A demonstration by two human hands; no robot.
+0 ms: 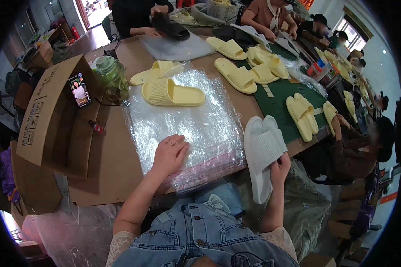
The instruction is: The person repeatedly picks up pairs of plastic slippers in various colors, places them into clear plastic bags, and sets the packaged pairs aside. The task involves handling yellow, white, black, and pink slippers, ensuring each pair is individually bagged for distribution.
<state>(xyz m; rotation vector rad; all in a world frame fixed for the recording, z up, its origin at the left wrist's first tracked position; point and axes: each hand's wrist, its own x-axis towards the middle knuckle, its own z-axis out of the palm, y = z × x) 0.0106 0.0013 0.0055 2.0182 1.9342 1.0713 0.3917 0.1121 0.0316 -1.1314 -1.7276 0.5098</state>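
My right hand grips a pair of white slide slippers by the side, off the table's near edge to the right. The two are pressed together, one mostly behind the other. My left hand lies with its fingers stretched out on a stack of clear plastic bags; nothing shows in it. Beyond that hand, a pale yellow slipper lies on its side on the stack. Another yellow slipper sits just behind it.
An open cardboard box stands at left, with a phone against it and a small red bottle inside. Near it is a green jar. More yellow slippers lie on the green conveyor belt at right. Several co-workers sit around.
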